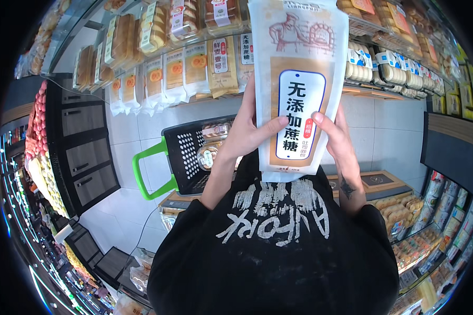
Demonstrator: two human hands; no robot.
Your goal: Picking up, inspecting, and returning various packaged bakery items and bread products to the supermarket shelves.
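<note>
Both hands hold a tall bag of sliced bread (301, 51) in white and tan packaging, its printed front turned towards me. My left hand (252, 128) grips the bag's left side, thumb laid across the label. From the right side my right hand (333, 128) holds it, with the thumb tip on the label's edge. The fingers of both hands are mostly hidden behind the bag. It is upright in front of my chest, above the black T-shirt (280, 252), and covers part of the shelf behind.
A black shopping basket (187, 157) with a green handle (140, 173) stands on the tiled floor at left, holding clear packs of baked goods (209, 155). Ahead, a shelf carries bagged toast (197, 69), boxed cakes (153, 29) and trays of pastries (358, 65). Dark drawer cabinets (84, 149) line the left.
</note>
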